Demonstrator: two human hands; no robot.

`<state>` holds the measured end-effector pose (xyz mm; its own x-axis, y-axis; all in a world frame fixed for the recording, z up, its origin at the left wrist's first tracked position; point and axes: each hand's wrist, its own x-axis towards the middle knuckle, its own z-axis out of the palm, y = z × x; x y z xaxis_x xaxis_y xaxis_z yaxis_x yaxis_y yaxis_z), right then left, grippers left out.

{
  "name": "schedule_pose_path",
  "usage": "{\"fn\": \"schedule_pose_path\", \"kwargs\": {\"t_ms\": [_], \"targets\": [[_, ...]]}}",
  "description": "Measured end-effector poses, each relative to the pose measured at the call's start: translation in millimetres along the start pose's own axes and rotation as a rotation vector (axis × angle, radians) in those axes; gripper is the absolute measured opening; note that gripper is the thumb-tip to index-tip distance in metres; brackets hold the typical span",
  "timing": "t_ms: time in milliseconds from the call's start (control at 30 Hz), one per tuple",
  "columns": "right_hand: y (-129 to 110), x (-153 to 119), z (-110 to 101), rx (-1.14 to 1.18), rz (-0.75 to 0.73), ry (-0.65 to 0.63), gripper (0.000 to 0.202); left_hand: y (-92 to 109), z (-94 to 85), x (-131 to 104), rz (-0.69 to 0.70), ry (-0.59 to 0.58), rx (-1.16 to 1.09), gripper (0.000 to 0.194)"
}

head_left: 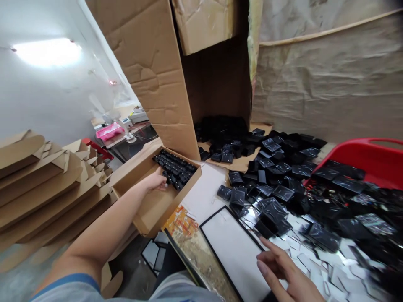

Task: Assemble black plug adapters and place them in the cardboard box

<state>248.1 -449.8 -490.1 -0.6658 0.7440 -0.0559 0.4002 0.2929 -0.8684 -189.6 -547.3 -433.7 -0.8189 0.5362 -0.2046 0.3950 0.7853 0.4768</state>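
Observation:
My left hand (156, 181) reaches into a shallow open cardboard box (152, 224) at the centre left. Its fingers are curled in against the near edge of several rows of small black boxes (178, 165) packed at the far end. Whatever is between those fingers, if anything, is hidden. Low on the right, my right hand (285, 270) has its thumb and fingers apart and holds nothing. It is above the right edge of a white panel with a black border (233, 247), beside a heap of film-wrapped black boxes (273, 214).
A large cardboard carton (154, 71) stands open on its side behind, with black boxes spilling from it. Folded cardboard boxes (40, 184) are stacked at left. A red chair (371, 155) is at right. White pieces (340, 272) lie scattered on the table.

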Motion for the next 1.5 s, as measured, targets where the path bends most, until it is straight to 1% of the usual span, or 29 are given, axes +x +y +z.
{"fn": "schedule_pose_path", "kwargs": {"t_ms": [67, 100, 133, 167, 200, 233, 267, 300, 333, 400, 467, 500, 533, 600, 700, 767, 833, 900, 933, 1000, 1067, 1133, 1200, 1233, 1267, 1333, 1367, 1433, 1500], "targets": [[-3.4, -2.2, -3.2, -0.031, 0.003, 0.03, 0.048, 13.0, -3.1, -9.9, 0.067, 0.065, 0.054, 0.078], [-4.7, -3.3, -5.0, -0.052, 0.009, 0.046, 0.047, 22.7, -2.2, -15.1, 0.135, 0.104, 0.091, 0.078], [-5.7, -4.3, -6.9, -0.076, 0.012, 0.058, 0.045, 34.7, 1.5, -20.2, 0.233, 0.131, 0.135, 0.075], [-6.4, -5.1, -8.9, -0.107, 0.01, 0.073, 0.041, 48.4, 8.4, -25.1, 0.36, 0.134, 0.181, 0.07], [-6.9, -5.5, -11.0, -0.142, 0.001, 0.085, 0.036, 63.3, 18.5, -29.6, 0.516, 0.107, 0.239, 0.064], [-7.0, -5.6, -13.2, -0.181, -0.013, 0.096, 0.031, 78.6, 31.6, -33.9, 0.662, 0.049, 0.284, 0.058], [-6.6, -5.2, -15.7, -0.224, -0.027, 0.114, 0.027, 93.5, 46.9, -37.7, 0.796, -0.022, 0.323, 0.053], [-5.4, -4.5, -18.7, -0.27, -0.038, 0.132, 0.026, 107.4, 63.6, -40.9, 0.897, -0.098, 0.35, 0.05], [-3.3, -3.4, -22.5, -0.317, -0.036, 0.162, 0.026, 119.6, 80.5, -43.5, 0.962, -0.166, 0.363, 0.048], [3.6, -0.8, -33.0, -0.423, 0.023, 0.207, 0.025, 137.6, 111.2, -45.4, 1.052, -0.243, 0.4, 0.044], [12.8, 1.2, -46.9, -0.55, 0.143, 0.205, 0.025, 146.9, 132.0, -42.4, 1.1, -0.268, 0.437, 0.045], [17.4, 1.8, -54.3, -0.608, 0.207, 0.197, 0.025, 148.6, 137.5, -39.5, 1.111, -0.265, 0.456, 0.047], [21.7, 2.3, -61.1, -0.655, 0.264, 0.195, 0.026, 148.6, 139.6, -36.3, 1.113, -0.251, 0.474, 0.05], [28.7, 3.5, -71.3, -0.711, 0.335, 0.199, 0.028, 144.7, 134.7, -31.6, 1.089, -0.204, 0.511, 0.053], [35.3, 8.4, -73.7, -0.73, 0.358, 0.185, 0.026, 134.7, 113.9, -36.6, 1.033, -0.095, 0.522, 0.048], [37.8, 13.5, -68.3, -0.742, 0.35, 0.154, 0.021, 128.2, 99.9, -51.1, 1.028, -0.052, 0.434, 0.044], [39.8, 18.2, -61.7, -0.747, 0.334, 0.126, 0.016, 122.8, 91.0, -73.5, 1.012, -0.075, 0.263, 0.043], [41.9, 21.2, -57.1, -0.746, 0.316, 0.117, 0.012, 118.5, 89.6, -100.1, 0.948, -0.171, 0.075, 0.045], [42.8, 21.8, -56.1, -0.731, 0.303, 0.137, 0.011, 116.7, 91.5, -113.3, 0.911, -0.237, -0.001, 0.047], [42.8, 20.9, -55.7, -0.646, 0.258, 0.225, 0.01, 114.1, 99.1, -136.7, 0.876, -0.35, -0.118, 0.047], [37.4, 17.0, -55.5, -0.454, 0.223, 0.341, 0.01, 112.7, 108.5, -153.8, 0.88, -0.404, -0.185, 0.049], [23.8, 10.2, -53.2, -0.136, 0.217, 0.409, 0.011, 112.4, 116.8, -164.5, 0.904, -0.414, -0.222, 0.051], [2.9, 2.6, -47.8, 0.233, 0.223, 0.429, 0.026, 112.6, 123.3, -170.7, 0.934, -0.388, -0.251, 0.051], [-9.1, -0.6, -44.0, 0.391, 0.216, 0.418, 0.03, 112.8, 125.8, -172.8, 0.953, -0.366, -0.262, 0.05], [-21.0, -3.1, -39.5, 0.514, 0.204, 0.393, 0.03, 112.9, 128.0, -174.5, 0.976, -0.346, -0.266, 0.049], [-42.2, -5.3, -29.4, 0.692, 0.181, 0.315, 0.025, 112.5, 130.6, -178.0, 1.027, -0.323, -0.249, 0.05], [-50.4, -5.2, -23.9, 0.774, 0.179, 0.27, 0.024, 111.9, 130.9, -180.0, 1.049, -0.335, -0.228, 0.052], [-60.7, -3.2, -12.8, 0.943, 0.2, 0.204, 0.025, 109.9, 128.9, -184.1, 1.057, -0.402, -0.199, 0.058], [-63.2, 0.1, -3.0, 1.064, 0.251, 0.188, 0.026, 107.2, 124.1, -187.3, 0.991, -0.447, -0.225, 0.061]]}}
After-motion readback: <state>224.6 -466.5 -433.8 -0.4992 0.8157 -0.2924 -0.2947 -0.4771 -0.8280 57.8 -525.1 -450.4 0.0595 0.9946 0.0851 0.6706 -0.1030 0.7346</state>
